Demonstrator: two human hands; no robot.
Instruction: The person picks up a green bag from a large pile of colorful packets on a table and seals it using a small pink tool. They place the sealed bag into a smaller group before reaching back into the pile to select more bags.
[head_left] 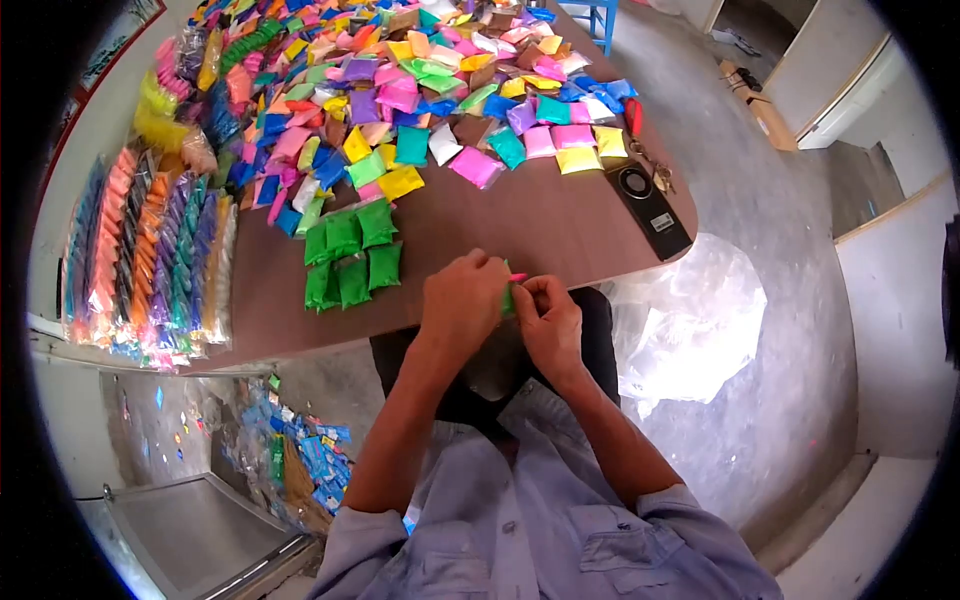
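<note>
My left hand and my right hand are close together at the table's front edge. Between them is a green packet, mostly hidden by the fingers of my left hand. A small pink piece shows at my right hand's fingertips; what it belongs to I cannot make out. Both hands have their fingers closed on the green packet. Left of my hands, several green packets lie grouped in two rows on the brown table.
A big pile of coloured packets covers the table's far side. Long strips of packets lie at the left edge. A black device and keys sit at the right corner. Clear plastic is on the floor.
</note>
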